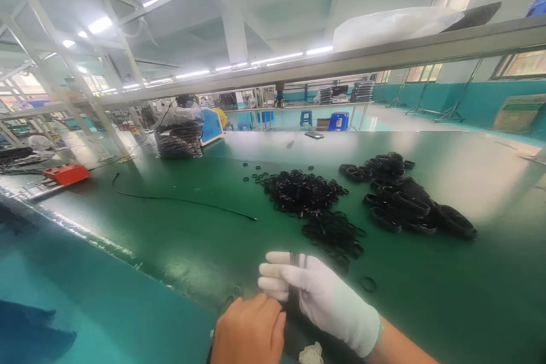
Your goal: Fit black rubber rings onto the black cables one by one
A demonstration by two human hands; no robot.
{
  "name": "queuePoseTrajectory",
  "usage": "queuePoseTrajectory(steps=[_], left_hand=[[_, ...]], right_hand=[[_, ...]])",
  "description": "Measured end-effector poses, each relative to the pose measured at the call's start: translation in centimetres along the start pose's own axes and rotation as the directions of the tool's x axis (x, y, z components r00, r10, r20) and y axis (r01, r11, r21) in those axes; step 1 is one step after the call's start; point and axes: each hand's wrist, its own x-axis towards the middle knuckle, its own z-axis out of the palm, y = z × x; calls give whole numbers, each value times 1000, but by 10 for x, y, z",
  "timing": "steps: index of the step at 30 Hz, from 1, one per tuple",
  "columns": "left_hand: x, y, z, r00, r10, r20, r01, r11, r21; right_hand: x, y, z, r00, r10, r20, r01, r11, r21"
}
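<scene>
While looking forward and down, can see the gloved right hand (322, 290) between five and six o'clock, with fingers straight and slightly parted and dark strands (293, 298) crossing them. Cannot tell strands pinched from strands merely looped on. Can see the bare left hand (249, 330) at six, just beside the right hand, with fingers curled and tips hidden; cannot tell of any grip there. Can find the heap of black bands (305, 190) near the dial's centre, beyond the right hand on the green table (191, 239), with strays toward the heap's ten o'clock and a lone band (368, 284) near half past four. Can see black coils (409, 205) piled just past three, a cable (183, 199) stretching from near nine to about seven, a red box (67, 173) at nine and a phone (314, 135) at two.
</scene>
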Motion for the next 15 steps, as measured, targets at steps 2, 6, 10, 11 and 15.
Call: queuePoseTrajectory(steps=[2,6,10,11,15], left_hand=[[7,-10,-17,993,115,8,-115,992,-54],[31,-31,-48,949,255,187,-212,952,-222],[51,-41,-52,902,293,317,-139,893,-429],[53,-42,-50,897,301,324,-125,876,-466],[59,-40,-49,909,337,246,-180,849,-497]], right_hand=[[-2,4,0,988,118,96,-116,993,-17],[-2,12,-1,861,313,401,-361,931,50],[-2,18,-4,764,436,476,-494,869,-3],[-2,19,-5,752,451,480,-506,862,-18],[-2,22,-11,779,435,451,-473,881,-32]])
